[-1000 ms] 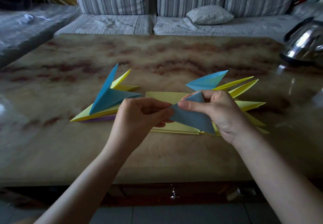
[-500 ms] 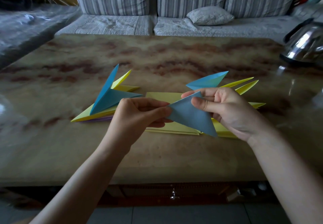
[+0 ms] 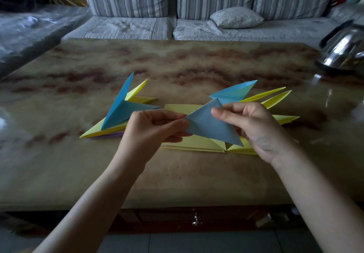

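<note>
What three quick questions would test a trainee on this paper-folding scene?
1. True or false: the left hand and the right hand both pinch the blue triangle.
2. Where does the kettle stand on the table? A) far right B) far left C) near edge, by the wrists
3. Fill in: the flat sheets lying under the hands are ____ in colour.

Key: 1 true; 2 A; 3 yellow.
</note>
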Motion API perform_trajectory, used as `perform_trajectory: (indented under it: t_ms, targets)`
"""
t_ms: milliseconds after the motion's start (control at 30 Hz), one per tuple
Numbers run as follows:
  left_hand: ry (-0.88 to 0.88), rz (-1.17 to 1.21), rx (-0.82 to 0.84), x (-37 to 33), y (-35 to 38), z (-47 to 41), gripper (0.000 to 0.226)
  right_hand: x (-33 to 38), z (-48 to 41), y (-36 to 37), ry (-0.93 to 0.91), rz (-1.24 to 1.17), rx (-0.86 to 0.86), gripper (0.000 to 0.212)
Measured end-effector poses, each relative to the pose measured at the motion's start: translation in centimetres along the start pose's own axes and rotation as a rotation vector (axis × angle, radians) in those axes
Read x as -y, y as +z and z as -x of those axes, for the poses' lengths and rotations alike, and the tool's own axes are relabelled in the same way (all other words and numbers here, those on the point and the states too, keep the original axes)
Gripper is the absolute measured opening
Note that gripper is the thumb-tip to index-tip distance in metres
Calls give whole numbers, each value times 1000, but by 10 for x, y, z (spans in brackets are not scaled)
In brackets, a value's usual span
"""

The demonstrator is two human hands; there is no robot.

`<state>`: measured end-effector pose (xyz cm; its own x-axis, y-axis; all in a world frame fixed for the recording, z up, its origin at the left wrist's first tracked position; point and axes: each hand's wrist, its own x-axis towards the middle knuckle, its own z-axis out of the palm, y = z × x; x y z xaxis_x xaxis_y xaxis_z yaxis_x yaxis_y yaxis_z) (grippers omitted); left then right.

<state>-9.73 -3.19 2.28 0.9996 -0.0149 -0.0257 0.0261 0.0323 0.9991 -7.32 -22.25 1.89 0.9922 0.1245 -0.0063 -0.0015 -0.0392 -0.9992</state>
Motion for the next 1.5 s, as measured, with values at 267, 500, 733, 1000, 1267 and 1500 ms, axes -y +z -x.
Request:
perform_trajectory:
  t_ms: [267, 500, 733, 1000, 1267, 1500]
  targets:
    - [-18, 7, -17, 0, 0, -1, 8, -1, -1, 0, -48, 35, -40, 16]
    - [-106, -93, 97, 3, -11, -8, 15, -1, 2, 1, -71, 67, -10, 3]
    - [122, -275, 202, -6, -22, -10, 50, -2, 2, 5, -119, 190, -28, 5]
    - [414, -538, -60, 9, 5, -14, 10, -8, 7, 28, -141, 226, 74, 11]
    - [429, -578, -188, 11, 9, -9, 7, -2, 11, 26, -120, 288, 146, 12]
    - [401, -598, -281, 10, 4, -12, 13, 0, 18, 17, -69, 266, 262, 19]
